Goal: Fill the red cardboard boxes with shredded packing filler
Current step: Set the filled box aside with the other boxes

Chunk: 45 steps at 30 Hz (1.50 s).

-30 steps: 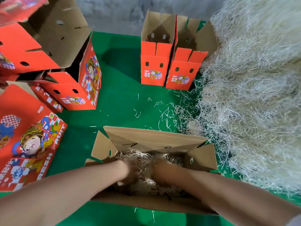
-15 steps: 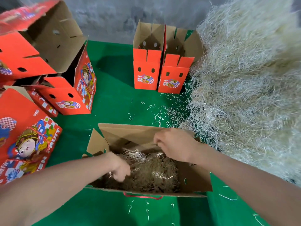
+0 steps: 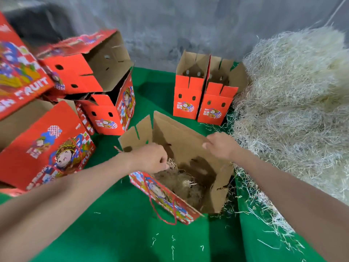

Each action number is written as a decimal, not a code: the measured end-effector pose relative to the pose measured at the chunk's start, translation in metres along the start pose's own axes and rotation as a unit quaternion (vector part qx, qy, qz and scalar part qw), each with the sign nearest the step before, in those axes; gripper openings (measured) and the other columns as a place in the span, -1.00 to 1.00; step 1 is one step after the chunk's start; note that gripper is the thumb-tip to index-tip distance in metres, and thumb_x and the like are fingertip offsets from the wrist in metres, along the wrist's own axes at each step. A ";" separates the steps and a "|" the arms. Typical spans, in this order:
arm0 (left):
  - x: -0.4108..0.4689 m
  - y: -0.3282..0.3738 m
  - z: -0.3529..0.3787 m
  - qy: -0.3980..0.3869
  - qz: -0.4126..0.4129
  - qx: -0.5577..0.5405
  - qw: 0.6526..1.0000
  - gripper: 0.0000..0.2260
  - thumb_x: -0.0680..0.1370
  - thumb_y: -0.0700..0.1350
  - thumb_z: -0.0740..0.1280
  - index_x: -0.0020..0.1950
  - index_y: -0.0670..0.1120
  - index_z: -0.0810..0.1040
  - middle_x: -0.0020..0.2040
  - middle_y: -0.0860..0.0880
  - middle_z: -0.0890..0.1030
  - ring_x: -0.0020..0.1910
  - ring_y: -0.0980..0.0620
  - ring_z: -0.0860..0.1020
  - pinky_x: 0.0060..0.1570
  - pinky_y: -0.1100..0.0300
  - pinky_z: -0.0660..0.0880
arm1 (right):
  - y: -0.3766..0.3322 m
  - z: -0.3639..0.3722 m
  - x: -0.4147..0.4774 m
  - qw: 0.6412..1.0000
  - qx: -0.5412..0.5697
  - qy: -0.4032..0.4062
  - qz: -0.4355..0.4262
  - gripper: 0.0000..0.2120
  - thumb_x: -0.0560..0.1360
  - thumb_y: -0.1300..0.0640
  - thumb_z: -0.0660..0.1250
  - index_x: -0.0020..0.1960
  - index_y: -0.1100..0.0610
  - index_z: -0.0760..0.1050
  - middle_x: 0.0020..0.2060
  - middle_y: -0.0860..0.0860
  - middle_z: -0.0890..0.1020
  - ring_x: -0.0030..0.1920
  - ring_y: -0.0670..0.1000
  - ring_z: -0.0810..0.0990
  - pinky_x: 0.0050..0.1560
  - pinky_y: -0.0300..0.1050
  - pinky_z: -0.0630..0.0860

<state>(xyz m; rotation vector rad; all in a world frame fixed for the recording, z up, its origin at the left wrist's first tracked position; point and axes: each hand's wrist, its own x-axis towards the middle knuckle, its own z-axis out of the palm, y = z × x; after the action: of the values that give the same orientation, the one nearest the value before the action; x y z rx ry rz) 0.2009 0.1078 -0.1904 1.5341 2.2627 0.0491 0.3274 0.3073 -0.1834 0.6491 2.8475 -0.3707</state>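
- Here, the open box (image 3: 181,137) stands tilted at the centre of the frame, with a low bed of filler (image 3: 179,184) inside. The filler pile (image 3: 292,110) fills the right side.
- The right grip (image 3: 220,146) pinches the far flap's top edge. The left grip (image 3: 151,157) curls at the near-left rim; whether on card or strands, I cannot tell.
- The shreds look light, springy and clingy, so scoop loose handfuls. The thin card bends, so hold the walls rather than the flaps.
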 end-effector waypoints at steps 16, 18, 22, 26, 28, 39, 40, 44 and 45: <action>0.000 -0.002 0.027 0.179 -0.232 -0.461 0.838 -0.50 0.57 -0.15 0.23 0.49 0.00 0.18 -0.08 0.10 0.47 -0.19 0.06 0.54 -0.19 0.15 0.62 | -0.036 0.037 0.031 0.886 0.427 0.037 0.174 -0.69 0.62 0.13 0.07 0.33 0.17 0.32 -0.12 0.02 0.50 -0.26 0.08 0.67 -0.24 -0.08 0.62; 0.007 -0.014 0.018 0.215 -0.234 -0.469 0.824 -0.53 0.59 -0.21 0.18 0.49 -0.02 0.21 -0.10 0.11 0.44 -0.19 0.06 0.51 -0.18 0.16 0.62 | -0.047 0.035 0.043 0.866 0.465 0.047 0.176 -0.66 0.62 0.15 0.07 0.38 0.10 0.29 -0.15 -0.02 0.49 -0.26 0.10 0.68 -0.29 -0.09 0.62; 0.024 -0.050 -0.005 0.276 -0.241 -0.444 0.818 -0.55 0.61 -0.18 0.19 0.49 -0.03 0.22 0.17 -0.09 0.52 0.02 -0.05 0.55 -0.05 0.06 0.59 | -0.065 0.030 0.079 0.844 0.499 0.050 0.193 -0.61 0.62 0.13 0.06 0.44 0.05 0.22 0.14 0.05 0.52 -0.27 0.08 0.68 -0.30 -0.12 0.61; 0.049 -0.088 -0.025 0.280 -0.233 -0.334 0.869 -0.54 0.60 -0.08 0.22 0.49 -0.08 0.23 0.33 -0.07 0.48 0.10 -0.06 0.58 0.10 0.08 0.52 | -0.088 0.028 0.120 0.840 0.502 0.069 0.195 -0.59 0.63 0.14 0.03 0.47 0.05 0.16 0.08 0.08 0.53 -0.08 0.19 0.65 -0.01 0.04 0.58; 0.064 -0.110 -0.034 0.278 -0.245 -0.254 0.893 -0.55 0.61 -0.02 0.20 0.49 -0.04 0.23 0.15 -0.05 0.62 -0.07 0.01 0.63 0.00 0.16 0.53 | -0.096 0.024 0.145 0.839 0.500 0.082 0.199 -0.58 0.63 0.14 0.02 0.48 0.06 0.16 -0.04 0.05 0.50 -0.03 0.20 0.63 0.06 0.09 0.54; 0.200 -0.193 -0.119 0.236 -0.216 -0.318 0.893 -0.44 0.62 -0.18 0.14 0.55 -0.09 -0.07 0.34 -0.16 0.45 0.22 -0.11 0.50 0.18 0.12 0.41 | -0.097 -0.012 0.281 0.932 0.254 0.240 0.096 -0.41 0.59 0.07 0.14 0.52 -0.01 -0.07 0.49 0.09 0.06 -0.01 0.11 0.59 -0.18 -0.13 0.48; 0.207 -0.195 -0.121 0.224 -0.221 -0.315 0.895 -0.40 0.62 -0.17 0.13 0.54 -0.09 -0.16 0.33 -0.17 0.46 0.20 -0.11 0.52 0.14 0.12 0.42 | -0.100 -0.011 0.286 0.958 0.156 0.235 0.058 -0.40 0.58 0.09 0.15 0.51 -0.03 -0.08 0.51 0.02 -0.08 -0.10 0.08 0.59 -0.27 -0.16 0.43; 0.215 -0.210 -0.120 0.179 -0.199 -0.324 0.907 -0.33 0.62 -0.19 0.10 0.50 -0.09 -0.35 0.46 -0.20 0.26 -0.16 -0.01 0.59 -0.24 0.22 0.49 | -0.114 -0.006 0.310 0.987 0.087 0.136 0.017 -0.36 0.51 0.35 0.15 0.49 0.01 0.02 0.43 0.10 0.10 -0.03 0.19 0.56 -0.16 -0.04 0.47; 0.214 -0.211 -0.120 0.167 -0.192 -0.331 0.909 -0.32 0.62 -0.18 0.11 0.49 -0.09 -0.37 0.53 -0.16 0.06 -0.05 -0.02 0.59 -0.17 0.23 0.49 | -0.118 -0.010 0.316 0.984 0.094 0.148 0.030 -0.45 0.52 0.35 0.15 0.45 0.06 0.12 0.35 0.14 0.20 -0.03 0.20 0.55 -0.10 -0.01 0.48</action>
<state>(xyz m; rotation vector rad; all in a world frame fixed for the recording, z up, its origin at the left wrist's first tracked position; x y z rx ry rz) -0.0942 0.2400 -0.1996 0.7519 2.3879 0.9253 -0.0065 0.3332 -0.2279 0.8919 3.0865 -0.5853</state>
